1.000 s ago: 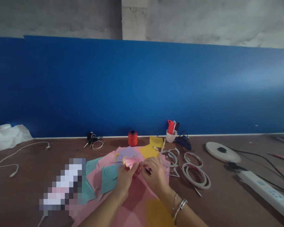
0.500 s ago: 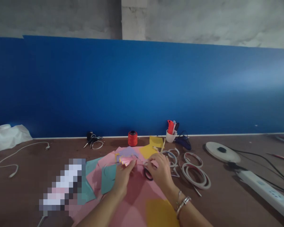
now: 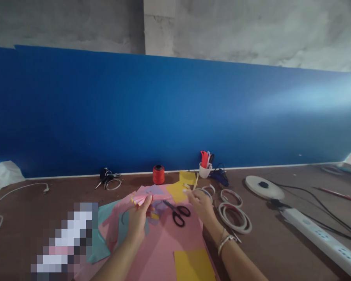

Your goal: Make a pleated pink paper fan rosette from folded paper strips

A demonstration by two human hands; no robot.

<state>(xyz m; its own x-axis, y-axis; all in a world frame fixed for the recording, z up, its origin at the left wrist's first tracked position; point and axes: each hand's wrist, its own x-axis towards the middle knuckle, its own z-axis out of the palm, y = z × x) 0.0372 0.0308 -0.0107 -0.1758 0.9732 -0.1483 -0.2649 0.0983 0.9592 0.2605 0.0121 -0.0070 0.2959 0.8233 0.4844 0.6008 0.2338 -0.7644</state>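
Observation:
My left hand point(image 3: 138, 220) is closed around a pleated piece of pink paper point(image 3: 139, 200) with yellow edges, held above the sheets. A bit of red shows beside its fingertips. Between my two hands a pair of scissors point(image 3: 179, 212) with black handles lies on a large pink sheet point(image 3: 163, 242). My right hand point(image 3: 203, 206) is pinched over the right side of the papers, near a yellow sheet point(image 3: 175, 191); what its fingertips hold, if anything, is too small to make out. Behind the hands stands a spool of red thread point(image 3: 158, 175).
Rolls of white tape point(image 3: 235, 216) lie right of the papers, near a white cup of pens point(image 3: 205, 170). Farther right are a round white disc point(image 3: 265, 188) and a power strip point(image 3: 321, 234). Keys point(image 3: 107, 177) and a white cable point(image 3: 20, 187) are at left.
My hands have drawn apart, the right one moving away from the pleated paper. The scissors, partly covered by my right hand before, now show fully on the pink sheet. The view has shifted slightly.

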